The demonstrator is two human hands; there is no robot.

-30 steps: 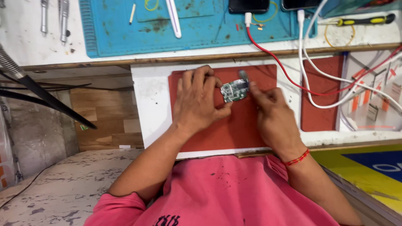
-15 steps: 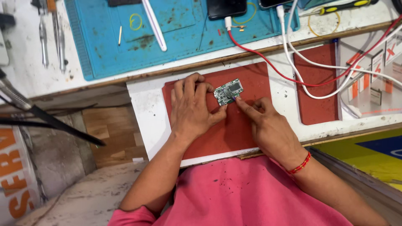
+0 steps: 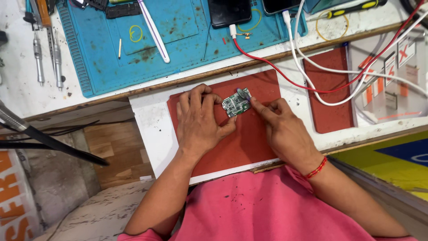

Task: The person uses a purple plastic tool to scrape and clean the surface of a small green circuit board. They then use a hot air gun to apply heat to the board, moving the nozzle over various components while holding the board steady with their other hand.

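Head view, L to R. Far L, on white bench top: two metal precision screwdrivers (image 3: pixel 47 58) lying parallel, tips toward the person. Below them a dark rod (image 3: pixel 49 142) runs diagonally over the gap beside the bench.

Upper L–centre: blue silicone work mat (image 3: pixel 147 53) w/ stains; on it a white plastic spudger (image 3: pixel 154 31) lying diagonal, a yellow ring (image 3: pixel 136 33), a small wooden stick (image 3: pixel 119 48) & a black phone (image 3: pixel 229 11) at top edge, w/ a red cable (image 3: pixel 276 73) plugged in.

Centre: white board (image 3: pixel 149 129) carrying a red mat (image 3: pixel 243 147). Left hand (image 3: pixel 198 122) lies palm-down on red mat, fingers spread & curled, fingertips and thumb pinching the L edge of a small green circuit board (image 3: pixel 235 105). The board sits on the upper part of the red mat, between both hands, slightly tilted.

Right hand (image 3: pixel 283 129): index finger extended, tip touching the board's R edge, just beside a small grey part (image 3: pixel 243 93) at the board's top R corner; other fingers loosely folded, grasping nothing that can be made out. Red thread bracelet (image 3: pixel 316 168) on R wrist.

R of centre: second red mat (image 3: pixel 330 102), crossed by white cables (image 3: pixel 321 62) & the red cable. Top R: yellow-handled screwdriver (image 3: pixel 356 8). Far R: clear plastic sheet (image 3: pixel 392 93) w/ red-orange marks.

Bottom: pink shirt (image 3: pixel 263 209) of the person.
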